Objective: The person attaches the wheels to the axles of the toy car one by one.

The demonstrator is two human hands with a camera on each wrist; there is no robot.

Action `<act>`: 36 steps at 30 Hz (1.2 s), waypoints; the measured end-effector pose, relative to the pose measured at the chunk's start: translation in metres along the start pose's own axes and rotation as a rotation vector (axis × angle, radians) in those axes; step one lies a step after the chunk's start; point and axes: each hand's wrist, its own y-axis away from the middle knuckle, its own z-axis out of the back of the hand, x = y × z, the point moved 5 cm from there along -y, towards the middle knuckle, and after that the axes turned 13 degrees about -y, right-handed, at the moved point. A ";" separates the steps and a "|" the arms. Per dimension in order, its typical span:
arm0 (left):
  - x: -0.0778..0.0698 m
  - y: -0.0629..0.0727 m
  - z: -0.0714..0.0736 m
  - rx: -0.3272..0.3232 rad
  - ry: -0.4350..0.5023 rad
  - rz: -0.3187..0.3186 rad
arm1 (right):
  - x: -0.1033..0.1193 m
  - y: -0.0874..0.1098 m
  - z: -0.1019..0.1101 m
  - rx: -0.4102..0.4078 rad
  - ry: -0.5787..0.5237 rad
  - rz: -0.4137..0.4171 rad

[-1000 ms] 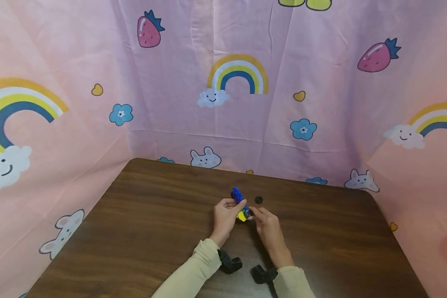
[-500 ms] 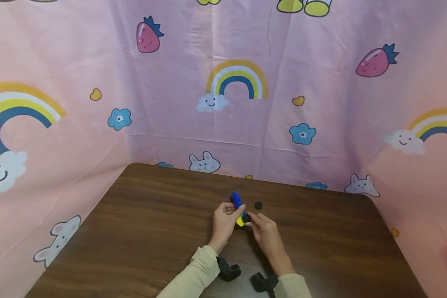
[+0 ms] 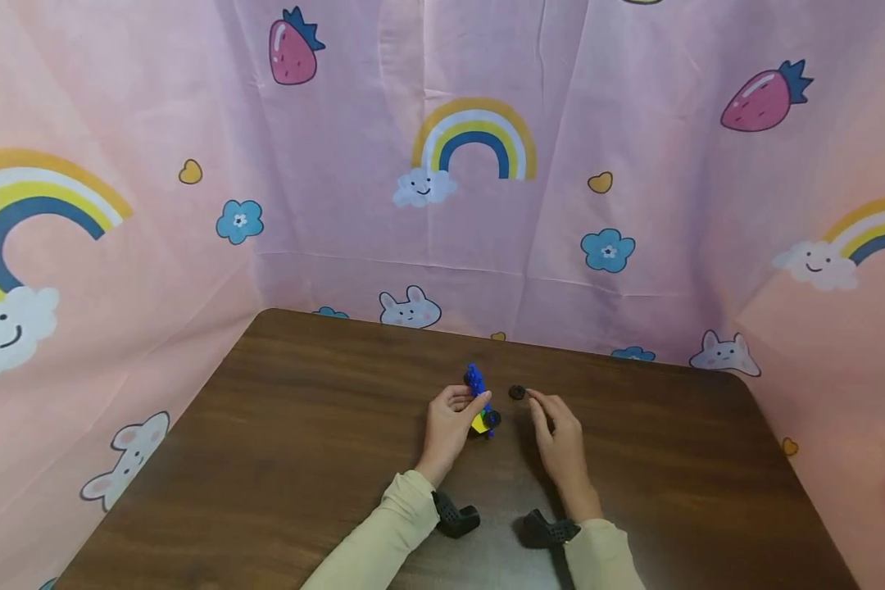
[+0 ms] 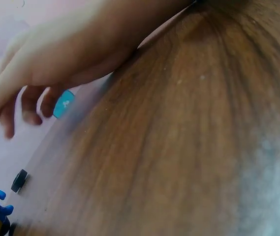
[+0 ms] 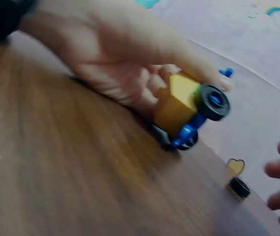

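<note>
My left hand [image 3: 446, 426] grips a small toy car [image 3: 479, 401] with a blue frame, a yellow body and black wheels. In the right wrist view, one black tyre with a blue hub [image 5: 213, 102] sits on the near end of the car, and a second wheel shows below it. A loose black wheel [image 3: 517, 392] lies on the table just beyond the car. My right hand [image 3: 563, 442] holds nothing; its fingers reach toward that loose wheel. In the left wrist view the right fingers [image 4: 31, 110] hang loosely bent above the loose wheel, apart from it.
Both hands are over a dark brown wooden table [image 3: 302, 410]. A pink patterned cloth [image 3: 472, 238] hangs round its back and sides. Black camera mounts [image 3: 455, 516] stick out from both wrists, low over the table.
My right hand has let go of the toy car's near wheel and moved right and forward to beside the loose wheel. My left hand keeps its grip on the car.
</note>
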 end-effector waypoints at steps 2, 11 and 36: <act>-0.003 -0.001 -0.001 0.004 0.002 -0.004 | -0.006 -0.003 0.006 -0.059 0.008 -0.063; -0.010 -0.003 0.000 -0.003 -0.010 -0.017 | -0.021 -0.014 0.002 -0.002 0.113 -0.236; -0.005 0.004 0.000 0.019 -0.033 -0.018 | -0.027 -0.019 -0.014 0.162 0.358 -0.296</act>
